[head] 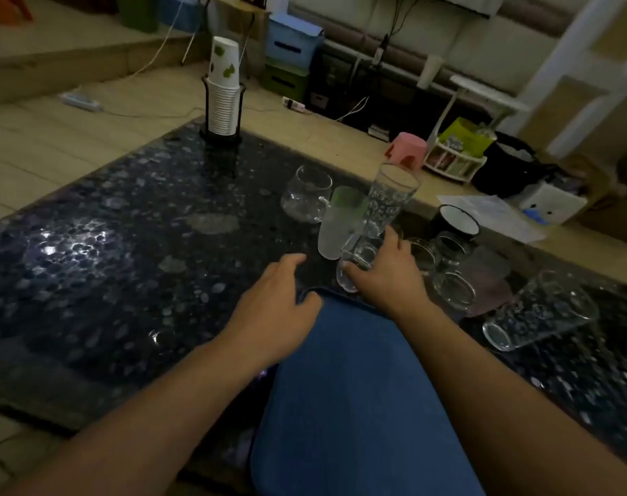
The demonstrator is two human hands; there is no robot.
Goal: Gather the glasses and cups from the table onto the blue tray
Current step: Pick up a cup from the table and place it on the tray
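Bare forearms, no sleeves visible

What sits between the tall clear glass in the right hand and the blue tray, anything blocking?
Nothing visible. The right hand grips the tall clear glass near its base, right at the far edge of the blue tray, whose surface shows bare. The left hand rests at the tray's far-left corner, beside that path.

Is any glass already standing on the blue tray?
No: the blue tray shows only bare surface, and the right hand holds a clear glass just beyond its far edge.
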